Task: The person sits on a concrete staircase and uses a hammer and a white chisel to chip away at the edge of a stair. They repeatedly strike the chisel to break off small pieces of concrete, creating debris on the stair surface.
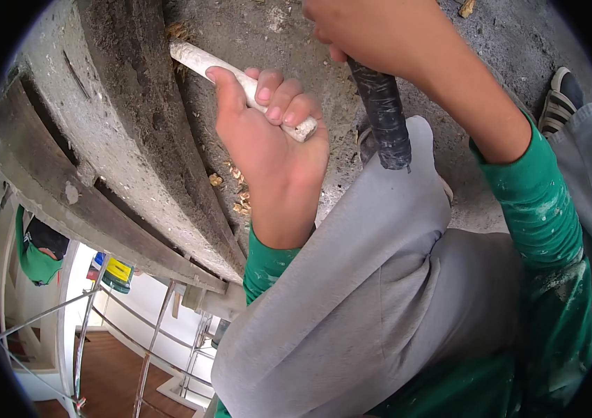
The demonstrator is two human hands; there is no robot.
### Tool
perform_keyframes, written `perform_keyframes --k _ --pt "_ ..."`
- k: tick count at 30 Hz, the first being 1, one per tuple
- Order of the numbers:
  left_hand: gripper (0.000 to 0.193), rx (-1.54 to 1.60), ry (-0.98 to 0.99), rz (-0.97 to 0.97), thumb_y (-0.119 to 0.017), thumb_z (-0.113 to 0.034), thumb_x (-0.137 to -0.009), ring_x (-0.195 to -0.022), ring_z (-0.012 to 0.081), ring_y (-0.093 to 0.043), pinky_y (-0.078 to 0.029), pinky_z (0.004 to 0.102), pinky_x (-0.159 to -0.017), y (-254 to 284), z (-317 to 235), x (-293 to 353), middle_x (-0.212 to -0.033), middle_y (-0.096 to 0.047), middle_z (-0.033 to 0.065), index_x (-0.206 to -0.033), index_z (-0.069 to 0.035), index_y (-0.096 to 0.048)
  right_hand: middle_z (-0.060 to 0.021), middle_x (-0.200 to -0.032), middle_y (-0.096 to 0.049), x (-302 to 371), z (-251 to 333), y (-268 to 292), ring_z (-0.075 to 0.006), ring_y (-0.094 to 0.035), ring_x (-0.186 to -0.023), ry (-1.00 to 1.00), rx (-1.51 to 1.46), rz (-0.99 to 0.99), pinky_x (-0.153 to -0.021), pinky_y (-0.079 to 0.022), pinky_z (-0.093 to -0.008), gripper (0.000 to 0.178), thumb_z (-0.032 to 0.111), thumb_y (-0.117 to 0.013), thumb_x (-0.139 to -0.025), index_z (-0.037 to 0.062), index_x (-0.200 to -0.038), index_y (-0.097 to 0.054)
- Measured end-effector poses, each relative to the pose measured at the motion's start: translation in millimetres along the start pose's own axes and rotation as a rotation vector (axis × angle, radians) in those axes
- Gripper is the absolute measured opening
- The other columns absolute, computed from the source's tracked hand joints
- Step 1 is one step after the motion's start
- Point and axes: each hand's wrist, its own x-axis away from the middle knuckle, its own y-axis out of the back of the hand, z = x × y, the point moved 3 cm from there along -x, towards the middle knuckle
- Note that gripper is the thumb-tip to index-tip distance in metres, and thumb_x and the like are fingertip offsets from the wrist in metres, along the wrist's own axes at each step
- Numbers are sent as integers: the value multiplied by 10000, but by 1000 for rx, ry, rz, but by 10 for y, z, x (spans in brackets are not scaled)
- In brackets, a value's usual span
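Observation:
My left hand [271, 150] is closed around a whitish rod [202, 61], thumb laid along it. The rod slants from upper left to lower right. Its far tip is close to the foot of a rough concrete edge [146, 118], and its blunt near end sticks out below my fingers. My right hand [372, 31], partly cut off by the top of the view, grips a thick handle wrapped in black tape [386, 115]. The handle's lower end hangs just above my grey trouser knee [407, 181]. Whatever is at its other end is out of view.
Yellowish chips [242, 202] lie on the rough grey floor [254, 28] beside the concrete edge. Beyond the edge, at lower left, metal scaffold poles [87, 327] stand over a lower brown floor [111, 373]. Green cloth on another person [35, 261] shows at far left.

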Motion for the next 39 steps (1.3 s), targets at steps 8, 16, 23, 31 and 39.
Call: perform_keyframes --k 8,16,23,31,39 --pt "426 52 -23 26 -567 -511 -1072 -570 77 -420 -394 229 -507 105 -51 -14 -733 -447 -24 -973 -102 -501 -172 -634 -697 -74 339 562 -279 -720 -593 -337 74 21 -651 -601 -428 596 380 -425 -1102 -44 -816 -730" --pt "398 80 -53 -73 -579 -488 -1075 -547 64 -398 -376 217 -486 37 39 -115 -705 -433 -46 -955 -115 -508 -145 -686 -718 -201 57 237 -251 -732 -647 -187 87 209 -662 -603 -397 529 362 -432 -1098 -14 -869 -727" --pt "351 -214 -74 69 -580 -443 -1087 -516 50 -330 -308 210 -442 438 -122 -76 -698 -391 -40 -975 -122 -490 -137 -587 -619 -56 210 741 -263 -665 -566 -369 -63 -101 -655 -571 -441 600 381 -430 -1107 -37 -744 -662" --pt "330 -1115 -258 -186 -578 -391 -1094 -471 65 -327 -289 258 -414 1233 -610 84 -630 -380 -46 -988 -88 -503 -128 -608 -628 -8 327 1056 -249 -633 -546 -378 -21 -107 -614 -556 -422 569 373 -433 -1111 -65 -843 -679" --pt "354 -2106 -929 -308 -552 -432 -1103 -489 73 -380 -314 250 -435 1709 -948 -70 -645 -411 -35 -1022 -89 -509 -264 -874 -718 -172 -39 989 -363 -720 -774 -203 272 -55 -727 -600 -461 507 363 -421 -1114 -69 -1196 -674"
